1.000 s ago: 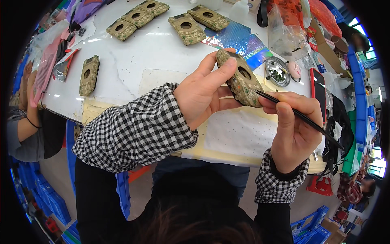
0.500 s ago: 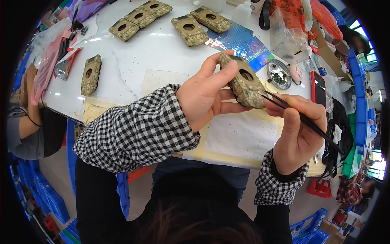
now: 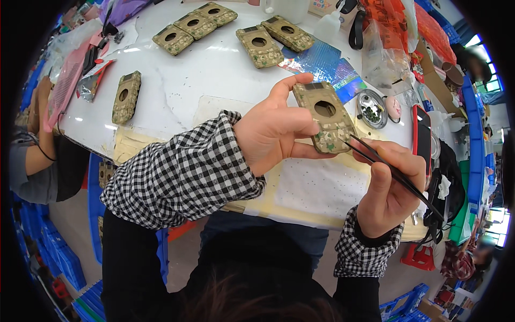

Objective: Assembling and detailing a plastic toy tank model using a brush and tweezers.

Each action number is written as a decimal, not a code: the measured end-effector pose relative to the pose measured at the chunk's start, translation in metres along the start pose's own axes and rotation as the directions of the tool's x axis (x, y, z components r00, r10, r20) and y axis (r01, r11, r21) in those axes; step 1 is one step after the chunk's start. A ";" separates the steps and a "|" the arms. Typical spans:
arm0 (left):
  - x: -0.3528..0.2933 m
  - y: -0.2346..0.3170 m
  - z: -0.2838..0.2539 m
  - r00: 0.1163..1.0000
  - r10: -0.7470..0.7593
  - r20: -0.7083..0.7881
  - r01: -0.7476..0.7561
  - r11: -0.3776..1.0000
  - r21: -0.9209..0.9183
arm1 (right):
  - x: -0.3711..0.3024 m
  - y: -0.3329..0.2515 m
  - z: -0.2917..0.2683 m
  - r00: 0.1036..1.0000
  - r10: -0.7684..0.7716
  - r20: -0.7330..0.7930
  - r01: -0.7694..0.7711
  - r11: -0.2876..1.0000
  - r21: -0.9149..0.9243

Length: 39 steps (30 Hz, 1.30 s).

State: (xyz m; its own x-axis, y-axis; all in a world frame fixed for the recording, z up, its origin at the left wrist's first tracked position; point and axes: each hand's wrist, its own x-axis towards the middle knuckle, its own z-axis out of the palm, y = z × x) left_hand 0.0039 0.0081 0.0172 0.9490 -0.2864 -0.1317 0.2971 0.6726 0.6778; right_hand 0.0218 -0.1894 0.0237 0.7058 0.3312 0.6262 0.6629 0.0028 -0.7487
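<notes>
Left hand: fingers part-curled, thumb and fingers gripping left edge of camo hull piece, held up over desk. Right hand: fingers pinched closed on black tweezers, tips slightly parted at hull's lower right edge, contact unclear. Clear round dish with dark bits sits beyond, right of hull.

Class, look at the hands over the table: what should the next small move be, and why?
Probably squeeze the tweezers gently with the right hand while the left hand holds the toy tank body steady. The tweezers' tips appear slightly apart at the body's near right corner, and the left hand grips its left side. Whether the tips touch it is hard to tell.
</notes>
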 end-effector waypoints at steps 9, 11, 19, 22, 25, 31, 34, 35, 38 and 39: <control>0.000 0.001 0.003 0.999 -0.025 -0.038 0.029 0.994 0.103 | -0.002 -0.002 0.002 0.999 0.030 0.023 -0.031 0.998 0.048; 0.000 0.001 0.002 0.999 -0.025 -0.034 0.029 0.993 0.113 | -0.002 -0.002 0.002 0.999 0.029 0.022 -0.030 0.998 0.057; 0.000 0.001 0.002 0.999 -0.030 -0.042 0.035 0.991 0.131 | -0.002 -0.001 0.002 0.999 0.007 0.041 -0.009 0.999 0.047; -0.001 0.001 0.004 0.998 -0.027 -0.049 0.034 0.991 0.131 | -0.003 -0.001 0.000 0.999 -0.001 0.055 0.000 1.000 0.021; -0.001 0.001 0.003 0.998 -0.029 -0.054 0.036 0.991 0.129 | -0.003 -0.002 0.002 0.999 0.005 0.041 -0.007 0.999 0.045; -0.001 0.002 0.003 0.998 -0.035 -0.056 0.042 0.991 0.127 | -0.003 -0.002 0.003 0.999 0.010 0.031 -0.012 0.998 0.067; -0.001 0.001 0.003 0.998 -0.038 -0.058 0.045 0.991 0.130 | -0.003 -0.002 0.002 0.999 0.010 0.037 -0.012 0.999 0.053; -0.001 0.001 0.003 0.998 -0.038 -0.058 0.045 0.990 0.131 | -0.003 -0.002 0.002 0.999 0.008 0.038 -0.009 0.999 0.046; -0.001 0.001 0.003 0.997 -0.037 -0.060 0.045 0.990 0.136 | -0.003 -0.002 0.001 0.999 0.001 0.042 -0.003 0.999 0.032; -0.001 0.001 0.003 0.998 -0.026 -0.063 0.034 0.992 0.123 | -0.003 -0.001 0.001 0.999 0.000 0.044 -0.001 1.000 0.029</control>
State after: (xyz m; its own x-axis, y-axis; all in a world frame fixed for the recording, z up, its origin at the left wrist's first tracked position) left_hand 0.0030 0.0072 0.0200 0.9457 -0.2602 -0.1950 0.3138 0.5735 0.7567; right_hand 0.0187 -0.1893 0.0227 0.6941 0.3729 0.6158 0.6544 0.0296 -0.7556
